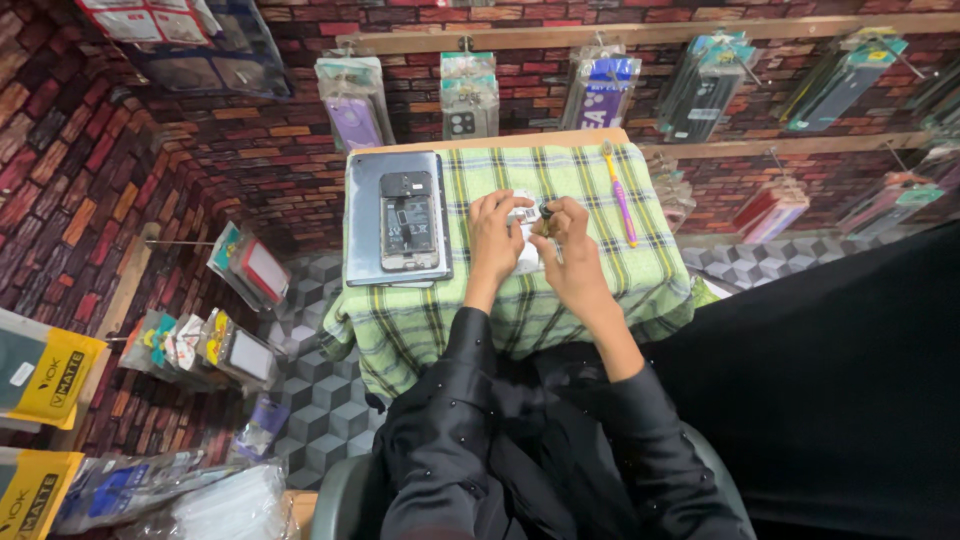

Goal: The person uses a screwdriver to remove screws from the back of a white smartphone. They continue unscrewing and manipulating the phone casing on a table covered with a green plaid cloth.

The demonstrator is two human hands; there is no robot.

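Note:
Both my hands meet over a small white object point(524, 212) near the middle of a table draped in a green checked cloth point(560, 300). My left hand point(495, 235) rests its fingers on the white piece's left side. My right hand point(568, 240) pinches a small dark part against its right side; what that part is stays too small to tell. To the left lies an opened phone point(408, 222), back removed and insides showing, on a grey mat point(364, 215).
A toothbrush with a pink handle and yellow head point(619, 195) lies on the cloth's right side. Packaged phone cases point(468, 95) hang on brick-pattern walls behind and to the left. A black cloth point(850, 380) covers the right. The floor has a grey cube pattern.

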